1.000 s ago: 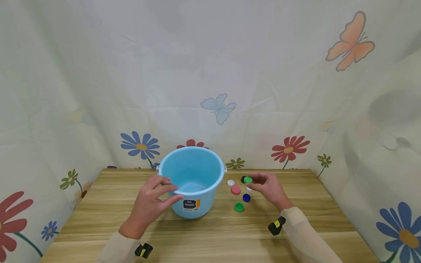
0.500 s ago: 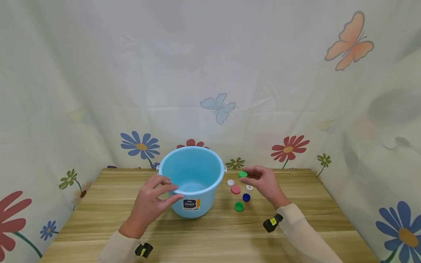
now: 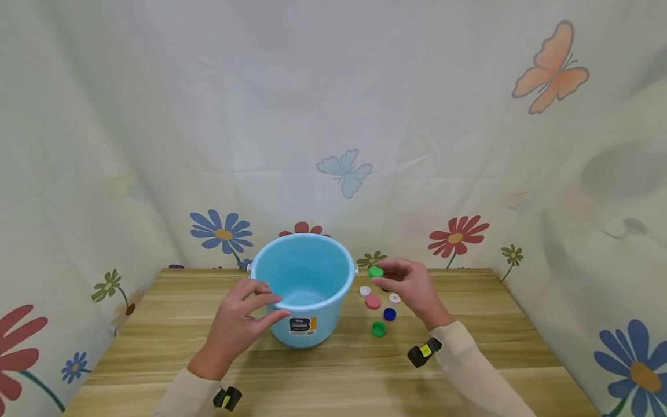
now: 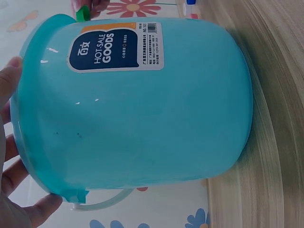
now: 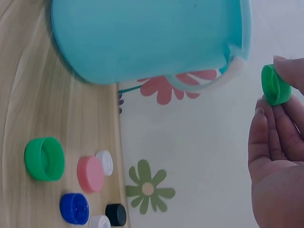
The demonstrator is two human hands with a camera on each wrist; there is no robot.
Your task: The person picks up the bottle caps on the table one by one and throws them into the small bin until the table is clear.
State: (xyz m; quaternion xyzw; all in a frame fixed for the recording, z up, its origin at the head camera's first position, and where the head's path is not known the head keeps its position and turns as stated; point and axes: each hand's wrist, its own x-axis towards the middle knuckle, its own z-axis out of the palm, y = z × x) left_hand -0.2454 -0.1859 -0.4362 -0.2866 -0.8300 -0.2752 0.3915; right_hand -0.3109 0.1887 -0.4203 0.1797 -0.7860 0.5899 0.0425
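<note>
Green cap aloft on fingertips, just right of the bucket!

Here it is: the right hand [image 3: 411, 286] pinches a green cap [image 3: 376, 272] between thumb and fingertips, above the table [image 3: 375, 376] and outside the light-blue bucket [image 3: 333, 318]. The left hand [image 3: 242, 315] has its fingers curved over the bucket's near-left rim, the thumb outside.

And the danger? That pinch looks slim: a loosened thumb could drop the cap short, down on the right among the loose ones. Carried left too low, it could clip the rim or the handle joint [image 3: 356, 270] and be knocked free. On the other side, too much weight from the left hand could tilt or drag the bucket, which looks light.

Now the angles! From the head, the cap presents a solid top; the right wrist view reveals the hollow beneath, facing roughly tableward, and plain air between cap and bucket. That view also shows a black cap [image 5: 116, 214] clearly, where the head view gives only a dark sliver under the right hand. Both pick out the pink cap [image 3: 373, 301], the blue cap [image 3: 389, 314] and the second green cap [image 3: 378, 329]. The left wrist view makes the label [image 4: 116, 47] readable, "HOT-SALE GOODS", but only the head view looks down inside the bucket.
</note>
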